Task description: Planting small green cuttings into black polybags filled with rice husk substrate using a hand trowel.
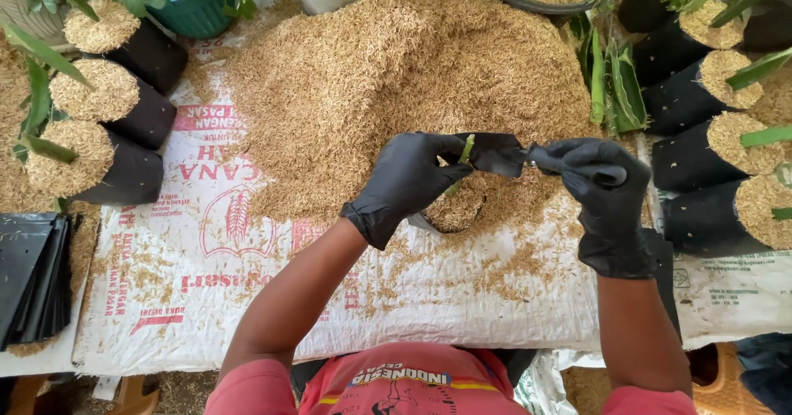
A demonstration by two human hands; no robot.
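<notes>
Starting at the far left, we see a stack of flat black bags [33, 275], then three filled black grow bags [115, 126] lying on their sides on the printed white sack [247, 299] that covers the ground. Mid-frame sits the big husk pile [404, 77]. Our left hand [408, 180], gloved, has its fingers closed on one edge of the black grow bag [487, 155], w/ a small green cutting [467, 148] pinched alongside. That bag hangs just above the pile's near edge, partly filled. Our right hand [598, 192] grips the opposite rim, fingers closed too. To do this well, we'd judge: keep the mouth stretched wide, cutting upright & centred, husk packed evenly. Further right, more filled bags [718, 151] lie stacked.
</notes>
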